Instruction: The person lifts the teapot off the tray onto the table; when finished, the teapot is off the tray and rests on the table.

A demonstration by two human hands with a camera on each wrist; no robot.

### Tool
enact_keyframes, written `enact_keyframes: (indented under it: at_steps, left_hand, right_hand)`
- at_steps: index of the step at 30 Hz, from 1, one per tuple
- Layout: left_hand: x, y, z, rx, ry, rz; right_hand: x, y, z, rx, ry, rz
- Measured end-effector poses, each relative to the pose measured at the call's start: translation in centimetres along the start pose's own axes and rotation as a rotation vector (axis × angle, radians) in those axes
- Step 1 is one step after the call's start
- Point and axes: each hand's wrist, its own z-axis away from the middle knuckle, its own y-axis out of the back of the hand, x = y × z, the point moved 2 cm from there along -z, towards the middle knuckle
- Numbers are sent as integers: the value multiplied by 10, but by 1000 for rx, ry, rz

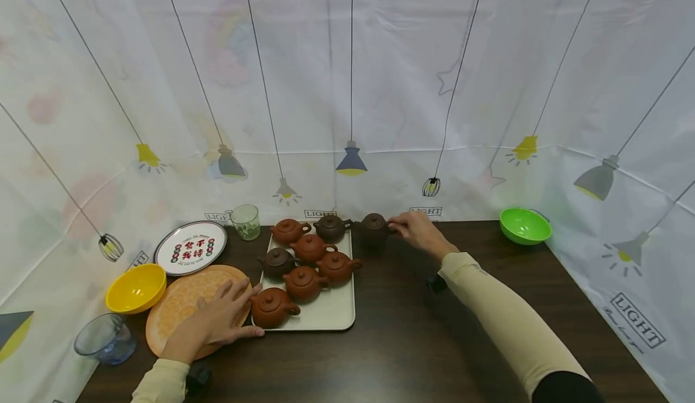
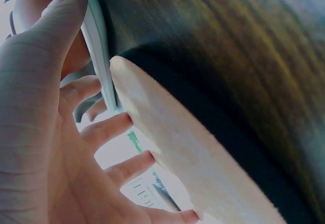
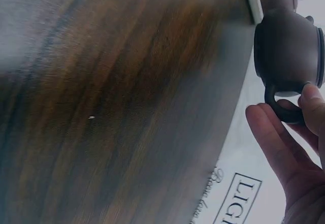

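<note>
At the back of the table, my right hand [image 1: 419, 232] pinches the handle of a dark brown teapot [image 1: 373, 233]. The right wrist view shows thumb and fingers at the handle loop, with the teapot's body [image 3: 288, 51] beyond them. This teapot is just off the right side of a cream tray [image 1: 331, 314]. Several reddish-brown teapots, such as the front one [image 1: 271, 307], and two dark ones [image 1: 278, 262] stand on the tray. My left hand [image 1: 219, 318] has its fingers spread over a round orange mat [image 1: 181, 297], fingertips near the tray's left edge.
Left of the tray are a white plate with red characters [image 1: 191, 247], a yellow bowl [image 1: 136, 288], a bluish glass [image 1: 108, 339] and a clear glass [image 1: 246, 222]. A green bowl [image 1: 525, 226] stands at the back right. A patterned white curtain [image 1: 396, 89] hangs behind the table.
</note>
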Motion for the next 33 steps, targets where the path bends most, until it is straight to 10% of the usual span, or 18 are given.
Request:
enact_keyframes:
  at_steps: [33]
  left_hand:
    - [0,0,0,-18,15,13]
  right_hand:
    - [17,-19,-6,-58,-49,-29]
